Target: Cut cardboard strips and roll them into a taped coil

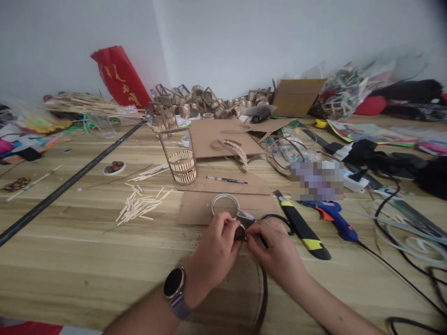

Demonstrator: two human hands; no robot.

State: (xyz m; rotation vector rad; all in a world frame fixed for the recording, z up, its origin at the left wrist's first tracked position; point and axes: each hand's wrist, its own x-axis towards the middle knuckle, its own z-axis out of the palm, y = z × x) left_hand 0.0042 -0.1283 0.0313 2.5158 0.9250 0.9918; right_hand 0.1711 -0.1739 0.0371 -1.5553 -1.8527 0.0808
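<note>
Between the fingertips of my left hand (218,242) is a small dark brown round piece (239,233), pinched and partly covered. My right hand (271,243) is closed just beside it, thumb and finger pressed together at the piece's right edge. A dark flexible strip (262,298) curves from under my right hand toward the table's near edge; a black bit of it seems to show between the fingers. Just beyond my hands lies a white-rimmed ring (226,196) on a flat cardboard sheet (195,207).
Right of my hands lie a black-and-yellow cutter (303,229) and a blue glue gun (337,221) with its cord. Small sticks (138,207), a slatted basket (182,167) and a white dish of brown balls (114,173) stand left. A pen (226,179) rests on cardboard.
</note>
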